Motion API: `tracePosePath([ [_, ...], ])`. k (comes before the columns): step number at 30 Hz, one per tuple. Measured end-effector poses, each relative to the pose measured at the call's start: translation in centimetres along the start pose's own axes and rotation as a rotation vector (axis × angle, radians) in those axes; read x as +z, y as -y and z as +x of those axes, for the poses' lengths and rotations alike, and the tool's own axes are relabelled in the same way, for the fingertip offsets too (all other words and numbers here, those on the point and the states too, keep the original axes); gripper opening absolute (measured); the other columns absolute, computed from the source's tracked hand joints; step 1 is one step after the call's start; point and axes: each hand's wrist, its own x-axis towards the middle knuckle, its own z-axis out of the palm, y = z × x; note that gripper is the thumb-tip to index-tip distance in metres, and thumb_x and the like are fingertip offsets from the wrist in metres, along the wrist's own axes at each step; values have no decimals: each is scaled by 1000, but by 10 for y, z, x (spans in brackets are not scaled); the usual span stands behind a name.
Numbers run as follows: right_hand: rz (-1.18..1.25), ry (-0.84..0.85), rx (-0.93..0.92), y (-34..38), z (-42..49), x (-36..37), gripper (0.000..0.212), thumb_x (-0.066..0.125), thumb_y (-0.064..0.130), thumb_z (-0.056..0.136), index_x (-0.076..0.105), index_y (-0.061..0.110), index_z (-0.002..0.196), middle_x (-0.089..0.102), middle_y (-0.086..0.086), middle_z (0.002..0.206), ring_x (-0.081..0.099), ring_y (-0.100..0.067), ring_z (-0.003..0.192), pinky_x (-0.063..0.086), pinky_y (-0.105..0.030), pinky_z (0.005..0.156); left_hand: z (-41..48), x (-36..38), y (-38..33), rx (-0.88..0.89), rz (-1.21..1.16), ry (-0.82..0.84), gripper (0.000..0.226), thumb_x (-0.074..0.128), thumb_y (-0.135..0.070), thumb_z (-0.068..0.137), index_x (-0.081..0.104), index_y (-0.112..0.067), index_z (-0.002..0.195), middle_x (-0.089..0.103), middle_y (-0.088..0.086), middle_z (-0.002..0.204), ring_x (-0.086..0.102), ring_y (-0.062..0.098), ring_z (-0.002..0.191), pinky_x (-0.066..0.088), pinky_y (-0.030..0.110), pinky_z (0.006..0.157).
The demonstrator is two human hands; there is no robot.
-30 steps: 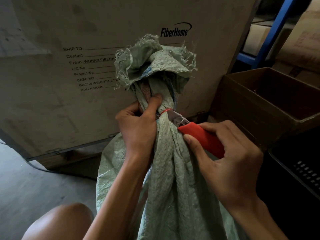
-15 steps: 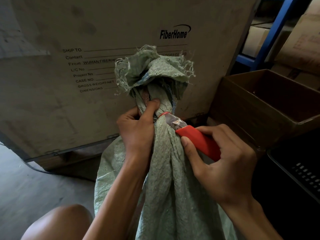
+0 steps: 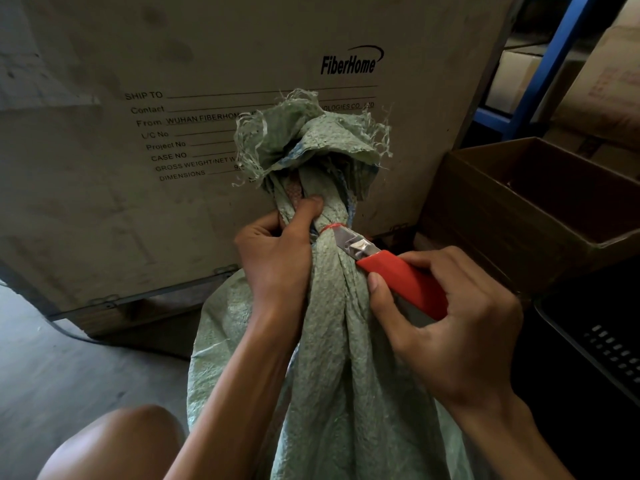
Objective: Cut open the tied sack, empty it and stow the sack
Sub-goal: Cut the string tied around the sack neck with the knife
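One tie (image 3: 334, 226) stands uncut: sack (image 3: 346, 375) is clenched by left hand (image 3: 277, 268), knife (image 3: 405, 285) gripped by right hand (image 3: 460, 337); a careful slice is needed.

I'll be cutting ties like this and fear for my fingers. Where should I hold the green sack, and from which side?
Grip the sack at its gathered neck, from the left, as the left hand does, thumb above the red tie, opposite the knife at its right. The cloth bunches there into a narrow stem a hand can close round; below it spreads wide.
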Motion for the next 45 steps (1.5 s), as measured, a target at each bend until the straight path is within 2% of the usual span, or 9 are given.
tracePosePath([
  [7,6,6,15,1,-2,-1,36,72,54,84,75,19,94,69,5,88,64,-12,74,51,-31,62,-1,0,-1,10,-19,1,25,79,-20,84,71,-7,63,59,-1,52,50,10,51,38,17,43],
  [15,48,-3,25,1,-3,0,34,73,51,87,75,18,98,69,5,92,63,-9,79,51,-28,66,-1,1,0,42,-11,25,34,78,-19,84,64,-13,54,54,-8,43,44,5,42,36,17,42],
  [21,52,-21,13,1,-6,1,35,75,50,88,75,17,99,69,4,92,64,-11,81,52,-29,68,2,1,4,2,5,-7,31,78,-21,83,61,-8,60,45,0,48,38,10,45,31,19,40],
  [27,136,-185,139,3,26,-12,34,69,46,93,69,13,100,65,3,88,59,-7,69,42,-6,64,-20,14,33,71,80,92,34,77,-22,86,65,-5,59,45,1,50,33,10,48,28,21,43],
  [30,139,-265,210,-7,52,-31,37,63,55,93,70,21,103,64,10,81,56,0,65,38,-6,60,-32,22,51,9,121,201,41,76,-28,87,55,-10,58,39,6,54,32,14,52,28,28,50],
  [33,217,-210,314,-20,52,-37,31,61,58,93,69,28,100,63,20,79,59,7,65,41,-7,57,-21,21,52,-91,62,252,44,76,-35,87,61,-1,63,55,11,62,49,18,60,39,34,60],
  [36,324,-123,404,-25,43,-31,32,61,55,93,72,26,96,69,10,79,63,0,68,48,-14,57,-8,14,48,-140,-7,246,40,76,-35,89,66,-6,63,62,11,63,56,21,62,43,35,61],
  [41,387,81,414,-24,25,-19,29,60,54,91,71,27,90,67,4,73,59,-6,63,42,-14,53,-4,18,43,-158,-113,244,49,75,-34,88,67,13,95,69,36,92,62,31,76,49,42,70],
  [45,400,136,398,-23,21,-17,31,60,57,89,71,27,89,68,6,75,62,-4,67,44,-14,56,-6,24,42,-174,-90,312,34,72,-33,91,75,0,96,77,23,91,72,30,78,58,45,75],
])
